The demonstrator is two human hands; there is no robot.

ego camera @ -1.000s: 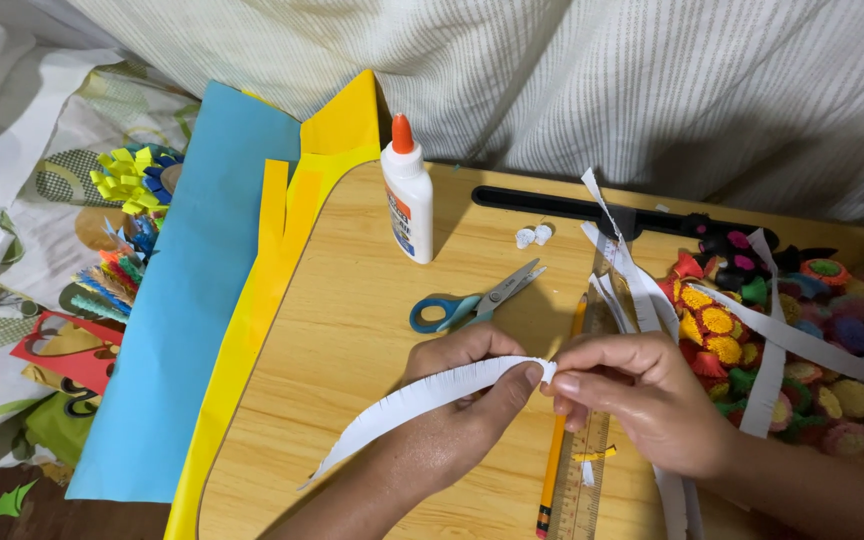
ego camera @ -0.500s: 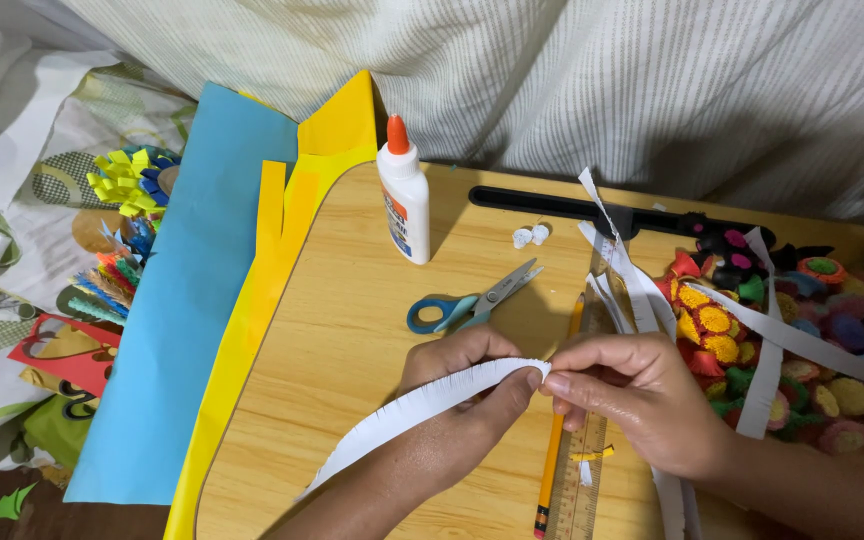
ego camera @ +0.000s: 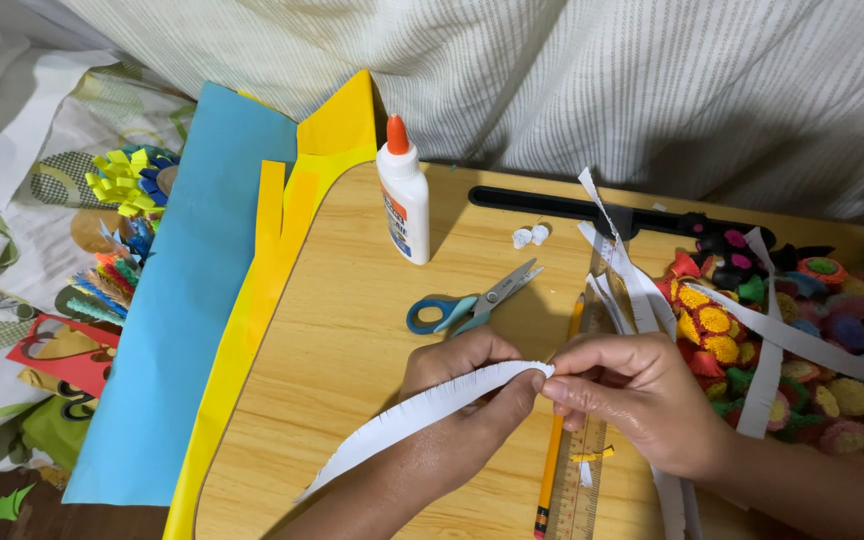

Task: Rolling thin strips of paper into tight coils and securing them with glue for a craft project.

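A long white paper strip (ego camera: pixel 422 415) with a fringed edge runs from the lower left up to my fingers. My left hand (ego camera: pixel 462 385) pinches it from below near its upper end. My right hand (ego camera: pixel 627 395) pinches the very tip of the strip from the right. Both hands hover over a light wooden lap table (ego camera: pixel 352 330). Blue-handled scissors (ego camera: pixel 467 305) lie just beyond my left hand. A yellow pencil (ego camera: pixel 555 470) and a clear ruler (ego camera: pixel 582 480) lie under my right hand.
A white glue bottle with an orange cap (ego camera: pixel 404 195) stands at the back. Blue paper (ego camera: pixel 177 290) and yellow paper (ego camera: pixel 272 270) hang off the left edge. Several white strips (ego camera: pixel 642 290) and many colourful rolled paper flowers (ego camera: pixel 782 340) fill the right. A black bar (ego camera: pixel 572 208) lies at the back.
My hands have shifted slightly, and the strip's tip sits a little farther right between my fingers. The view is otherwise the same.
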